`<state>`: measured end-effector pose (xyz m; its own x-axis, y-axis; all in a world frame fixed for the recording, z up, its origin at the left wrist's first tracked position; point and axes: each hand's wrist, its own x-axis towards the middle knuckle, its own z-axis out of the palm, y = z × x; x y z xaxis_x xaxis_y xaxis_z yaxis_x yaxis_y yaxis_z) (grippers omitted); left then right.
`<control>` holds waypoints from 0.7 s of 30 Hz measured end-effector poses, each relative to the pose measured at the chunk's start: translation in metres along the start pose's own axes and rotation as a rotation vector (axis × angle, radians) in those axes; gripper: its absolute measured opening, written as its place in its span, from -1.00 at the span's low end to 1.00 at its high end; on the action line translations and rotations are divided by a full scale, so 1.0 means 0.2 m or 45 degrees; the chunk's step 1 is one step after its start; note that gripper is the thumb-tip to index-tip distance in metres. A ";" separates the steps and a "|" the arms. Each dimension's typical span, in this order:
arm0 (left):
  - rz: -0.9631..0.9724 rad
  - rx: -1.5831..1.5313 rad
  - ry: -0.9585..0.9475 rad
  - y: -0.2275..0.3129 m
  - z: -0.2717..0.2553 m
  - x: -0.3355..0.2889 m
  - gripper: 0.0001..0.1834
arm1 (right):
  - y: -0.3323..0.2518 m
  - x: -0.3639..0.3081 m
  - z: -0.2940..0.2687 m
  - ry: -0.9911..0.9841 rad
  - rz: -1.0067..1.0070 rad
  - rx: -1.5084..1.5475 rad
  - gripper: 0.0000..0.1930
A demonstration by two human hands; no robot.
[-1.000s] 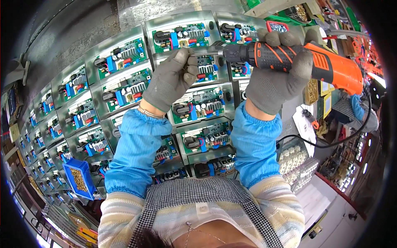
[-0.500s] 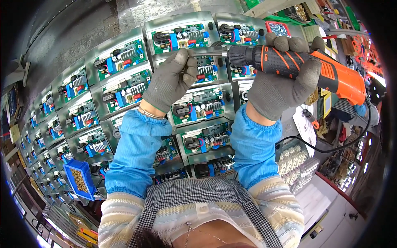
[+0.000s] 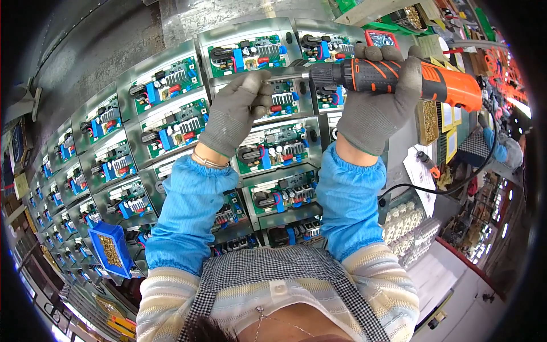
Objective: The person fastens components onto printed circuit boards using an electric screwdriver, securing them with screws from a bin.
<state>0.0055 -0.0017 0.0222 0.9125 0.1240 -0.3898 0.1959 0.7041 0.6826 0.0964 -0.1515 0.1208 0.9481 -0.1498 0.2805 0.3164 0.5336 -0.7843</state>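
In the upper right of the frame, the grey-gloved right hand (image 3: 376,111) has its fingers wrapped round an orange and black power driver (image 3: 460,88), held almost level with its chuck toward the left. A slim metal bit (image 3: 292,76) reaches from the chuck to the grey-gloved left hand (image 3: 232,117), near the upper centre, whose fingers are curled in beside the bit's far end; I cannot tell whether they grip it, or any small part there. Below and around the hands, green circuit boards (image 3: 250,55) sit in metal housings (image 3: 239,32), ranked in rows down to the lower left. There, a blue bin (image 3: 121,242) of small brass-coloured pieces (image 3: 108,251) stands tilted among them. At the right, a black cable (image 3: 441,201) loops under a second orange and black tool (image 3: 426,161), and another person (image 3: 504,151) shows near the edge
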 end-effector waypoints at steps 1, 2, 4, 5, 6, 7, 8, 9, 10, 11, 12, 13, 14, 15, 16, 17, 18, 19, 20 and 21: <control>0.005 0.003 -0.005 0.00 0.00 0.00 -0.59 | 0.01 0.02 -0.01 -0.013 -0.062 -0.041 -0.67; 0.026 -0.109 0.104 0.00 0.00 0.00 -0.58 | 0.02 0.03 -0.02 -0.025 -0.125 -0.080 -0.69; 0.087 -0.260 0.238 0.05 0.02 -0.02 -0.58 | 0.06 0.08 -0.06 -0.086 -0.217 -0.231 -0.64; 0.163 -0.110 0.192 0.08 0.00 -0.01 -0.58 | 0.08 0.10 -0.09 -0.141 -0.299 -0.399 -0.48; 0.239 0.038 0.156 0.12 -0.03 -0.01 -0.58 | 0.11 0.11 -0.11 -0.142 -0.311 -0.392 -0.48; 0.248 0.297 0.230 0.21 -0.01 -0.01 -0.59 | 0.15 0.13 -0.13 -0.209 -0.303 -0.504 -0.46; 0.242 0.515 0.235 0.26 -0.03 0.04 -0.59 | 0.17 0.15 -0.15 -0.275 -0.295 -0.618 -0.44; 0.435 0.841 0.250 0.29 -0.07 0.11 -0.57 | 0.20 0.14 -0.10 -0.277 -0.256 -0.591 -0.40; 0.623 1.159 0.245 0.32 -0.07 0.19 -0.54 | 0.22 0.16 -0.12 -0.277 -0.265 -0.591 -0.40; 0.410 1.535 0.309 0.36 -0.08 0.25 -0.59 | 0.26 0.17 -0.17 -0.347 -0.262 -0.652 -0.39; 0.410 1.537 0.308 0.39 -0.09 0.29 -0.59 | 0.28 0.18 -0.15 -0.413 -0.252 -0.711 -0.37; 0.440 1.997 0.221 0.41 -0.11 0.33 -0.61 | 0.29 0.15 -0.13 -0.363 -0.215 -0.610 -0.35; 0.461 2.455 0.119 0.42 -0.13 0.35 -0.61 | 0.29 0.14 -0.12 -0.362 -0.213 -0.610 -0.35; 0.352 2.569 0.088 0.42 -0.10 0.36 -0.67 | 0.29 0.14 -0.11 -0.352 -0.218 -0.595 -0.34; 0.344 2.563 0.082 0.41 -0.11 0.38 -0.67 | 0.28 0.13 -0.11 -0.343 -0.223 -0.581 -0.34; 0.334 2.697 0.032 0.40 -0.12 0.40 -0.70 | 0.28 0.12 -0.11 -0.344 -0.215 -0.589 -0.34; 0.328 2.831 -0.018 0.41 -0.12 0.41 -0.73 | 0.26 0.13 -0.11 -0.337 -0.221 -0.546 -0.33; 0.323 2.826 -0.019 0.41 -0.12 0.42 -0.73 | 0.26 0.13 -0.10 -0.331 -0.226 -0.502 -0.32; 0.307 2.826 -0.010 0.42 -0.12 0.42 -0.75 | 0.26 0.13 -0.10 -0.333 -0.222 -0.506 -0.32; 0.294 2.826 -0.001 0.42 -0.12 0.42 -0.77 | 0.26 0.12 -0.09 -0.304 -0.222 -0.486 -0.31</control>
<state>0.0903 0.0840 0.0325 0.9723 0.0625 -0.2252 0.0865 -0.9914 0.0984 0.1366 -0.1415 0.0769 0.8603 0.0091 0.5097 0.5013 0.1668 -0.8490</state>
